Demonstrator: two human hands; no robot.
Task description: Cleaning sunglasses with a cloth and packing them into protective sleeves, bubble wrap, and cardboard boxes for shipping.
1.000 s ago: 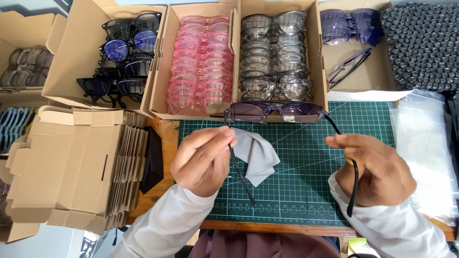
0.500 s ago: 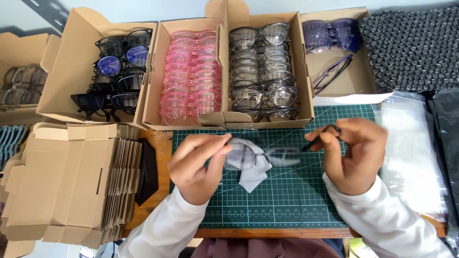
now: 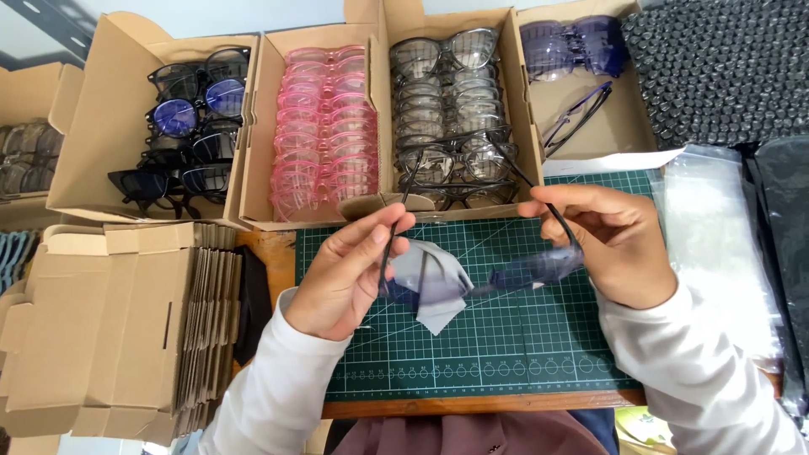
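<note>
Behind the hands a row of open cardboard boxes lines the far edge of the green cutting mat (image 3: pixel 506 354): one box of dark-framed glasses (image 3: pixel 181 135), one of pink glasses (image 3: pixel 324 126), one of grey clear-lensed glasses (image 3: pixel 447 118), and a box with a few purple-tinted pairs (image 3: pixel 573 50); to the far right lies a black knobbly sheet (image 3: pixel 725 67), and beside the mat a pile of clear plastic bags (image 3: pixel 716 244); to the left stands a stack of flat folded cartons (image 3: pixel 109 329); nothing comes between the camera and the hands, though the cloth covers part of one lens. The left hand (image 3: pixel 341 278) has its fingers closed around a grey cloth (image 3: pixel 430 282) and the left end of a pair of dark-framed glasses (image 3: pixel 506 274), thumb and forefinger pinching near the hinge; the right hand (image 3: pixel 615 244) grips the right end of the frame with curled fingers, one temple arm running up between them. The glasses hang just above the mat between the two hands, their long axis running left to right and slightly tilted up at the right; both temple arms point away from the person toward the boxes, and the lenses seem to face downward toward the wearer, though the cloth makes that hard to confirm.
</note>
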